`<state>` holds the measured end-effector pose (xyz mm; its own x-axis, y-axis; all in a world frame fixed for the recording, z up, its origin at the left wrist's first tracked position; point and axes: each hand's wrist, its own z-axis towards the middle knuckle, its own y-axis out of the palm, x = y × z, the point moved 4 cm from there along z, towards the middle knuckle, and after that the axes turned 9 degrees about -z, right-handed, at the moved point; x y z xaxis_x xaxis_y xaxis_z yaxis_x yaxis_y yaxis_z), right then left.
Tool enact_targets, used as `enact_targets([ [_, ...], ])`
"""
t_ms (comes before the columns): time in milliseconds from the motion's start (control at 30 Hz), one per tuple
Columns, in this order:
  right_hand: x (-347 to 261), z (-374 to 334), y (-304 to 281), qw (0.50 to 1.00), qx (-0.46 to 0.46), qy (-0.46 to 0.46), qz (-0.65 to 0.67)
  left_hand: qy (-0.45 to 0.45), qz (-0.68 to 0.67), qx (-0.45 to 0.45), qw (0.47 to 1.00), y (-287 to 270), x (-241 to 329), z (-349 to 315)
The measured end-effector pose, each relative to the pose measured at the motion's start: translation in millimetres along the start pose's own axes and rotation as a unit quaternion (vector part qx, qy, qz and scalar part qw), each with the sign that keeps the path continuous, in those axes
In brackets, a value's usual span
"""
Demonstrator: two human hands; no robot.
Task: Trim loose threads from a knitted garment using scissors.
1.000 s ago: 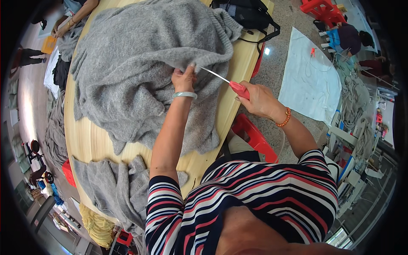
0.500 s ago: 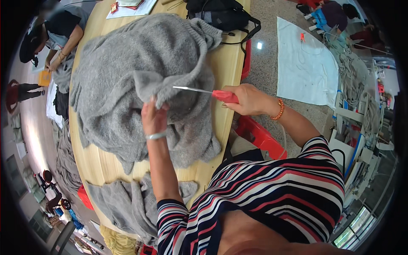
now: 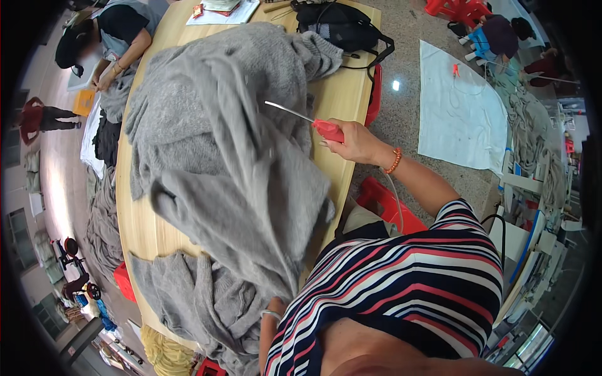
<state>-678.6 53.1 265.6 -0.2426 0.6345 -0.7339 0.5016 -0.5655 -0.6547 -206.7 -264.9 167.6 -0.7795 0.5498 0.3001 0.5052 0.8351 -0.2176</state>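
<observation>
My right hand (image 3: 359,144) is closed round the handle of a red-handled tool (image 3: 329,130) with a long thin metal rod. The rod points left over the grey knitwear, and a pale cord runs down below the hand. Close to my body, my left hand (image 3: 274,307) grips the edge of a grey knit garment (image 3: 276,200); its fingers show only in part. That garment is stretched and blurred, slanting across a heap of fuzzy grey knitwear (image 3: 169,106) on the wooden table (image 3: 141,229). Another crumpled grey knit piece (image 3: 182,285) lies at the near left.
A black bag (image 3: 338,25) and papers (image 3: 216,15) lie at the table's far end. Red stools (image 3: 385,203) stand by its right side. A person (image 3: 122,37) works at the far left. A white sheet (image 3: 461,119) and yellow cloth (image 3: 164,354) are nearby.
My left hand has moved from the heap down toward my body, dragging a grey knit garment with it. My right hand stays to the right with the tool, whose rod now tilts further upward.
</observation>
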Motion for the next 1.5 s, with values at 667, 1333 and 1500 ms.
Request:
enact_targets([
  [667, -44, -45, 63, 0.986, -0.148, -0.045, -0.06, 0.312, -0.563, 0.281, 0.712, -189, 191, 86],
  [1333, -61, -76, 82, 0.949, -0.253, -0.044, -0.181, 0.348, -0.418, 0.41, 0.732, -196, 275, 136],
  [1500, -69, -74, 64, 0.952, -0.234, -0.062, -0.188, 0.315, -0.384, 0.444, 0.746, -191, 291, 177],
])
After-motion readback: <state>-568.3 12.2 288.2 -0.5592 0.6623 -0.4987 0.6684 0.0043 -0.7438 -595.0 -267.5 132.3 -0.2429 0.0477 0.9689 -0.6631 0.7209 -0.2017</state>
